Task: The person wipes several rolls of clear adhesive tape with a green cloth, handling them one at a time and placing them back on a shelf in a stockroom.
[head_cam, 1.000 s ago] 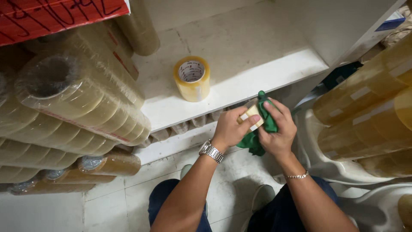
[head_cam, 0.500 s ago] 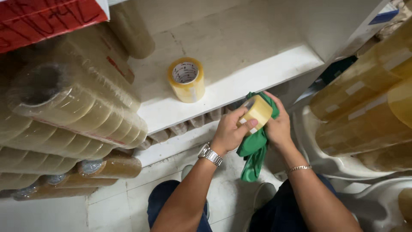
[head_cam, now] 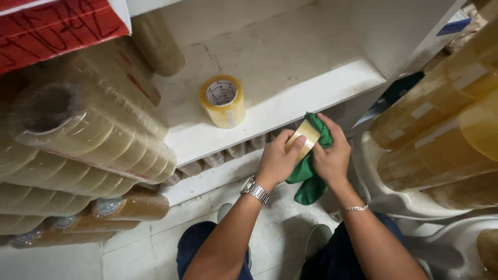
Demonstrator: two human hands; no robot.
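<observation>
My left hand (head_cam: pixel 276 160) grips a small yellowish tape roll (head_cam: pixel 305 134) in front of the white shelf (head_cam: pixel 290 98). My right hand (head_cam: pixel 331 155) presses a green cloth (head_cam: pixel 308 179) against the roll from the right; the cloth hangs down below both hands. A silver watch is on my left wrist and a thin bracelet on my right. A second yellowish tape roll (head_cam: pixel 223 100) stands upright on the shelf, apart from my hands.
Wrapped sleeves of tape rolls (head_cam: pixel 78 140) are stacked at the left under a red box (head_cam: pixel 57 28). More tape sleeves (head_cam: pixel 441 129) lie on white plastic chairs (head_cam: pixel 394 192) at the right. Another wrapped sleeve (head_cam: pixel 158 41) stands at the shelf's back. Tiled floor lies below.
The roll has turned in my hands and now shows its narrow side. The green cloth has shifted around it, and the hanging end has drawn up shorter.
</observation>
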